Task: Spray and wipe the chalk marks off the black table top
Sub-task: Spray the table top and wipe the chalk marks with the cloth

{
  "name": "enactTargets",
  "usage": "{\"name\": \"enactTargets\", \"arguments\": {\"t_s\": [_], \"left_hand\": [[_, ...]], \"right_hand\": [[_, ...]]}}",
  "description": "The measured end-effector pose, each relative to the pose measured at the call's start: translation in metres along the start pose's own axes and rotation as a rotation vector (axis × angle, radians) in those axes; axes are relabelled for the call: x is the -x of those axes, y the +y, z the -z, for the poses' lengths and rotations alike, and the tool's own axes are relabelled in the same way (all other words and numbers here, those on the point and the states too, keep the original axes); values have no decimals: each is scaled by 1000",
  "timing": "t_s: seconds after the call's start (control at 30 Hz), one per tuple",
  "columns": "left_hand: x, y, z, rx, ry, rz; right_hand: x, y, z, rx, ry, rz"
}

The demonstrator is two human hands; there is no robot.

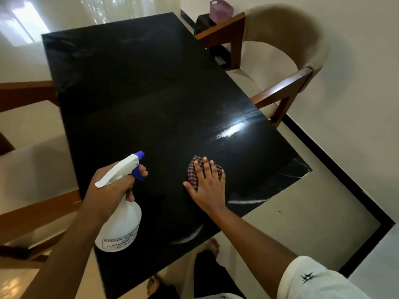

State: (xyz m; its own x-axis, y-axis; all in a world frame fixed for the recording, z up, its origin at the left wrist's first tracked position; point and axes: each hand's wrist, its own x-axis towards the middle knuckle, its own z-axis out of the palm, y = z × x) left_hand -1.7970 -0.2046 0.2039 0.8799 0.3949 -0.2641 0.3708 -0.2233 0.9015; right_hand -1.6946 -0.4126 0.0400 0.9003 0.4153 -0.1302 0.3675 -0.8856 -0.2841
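Black glossy rectangular worktop [151, 100] carries white chalk smears [187, 237] at 5 o'clock. Left hand [110, 188] wraps a white plastic spray bottle [122, 225], contents unseen, at 7 o'clock. Right hand [207, 186], fingers [206, 169] spread, presses a checked cloth [194, 171] flat.

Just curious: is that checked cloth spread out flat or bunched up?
Bunched up: the checked cloth sits wadded under the right hand, pressed on the black table top.
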Motion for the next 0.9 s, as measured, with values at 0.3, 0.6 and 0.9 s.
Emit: {"name": "enactTargets", "arguments": {"t_s": [0.3, 0.6, 0.9], "left_hand": [[72, -60, 95, 42, 114, 50], [136, -113, 127, 26, 192, 115], [182, -159, 131, 76, 165, 230]], "right_hand": [[42, -114, -42, -32, -35, 169], [86, -210, -69, -181, -11, 506], [133, -262, -41, -1149, -302, 58]]}}
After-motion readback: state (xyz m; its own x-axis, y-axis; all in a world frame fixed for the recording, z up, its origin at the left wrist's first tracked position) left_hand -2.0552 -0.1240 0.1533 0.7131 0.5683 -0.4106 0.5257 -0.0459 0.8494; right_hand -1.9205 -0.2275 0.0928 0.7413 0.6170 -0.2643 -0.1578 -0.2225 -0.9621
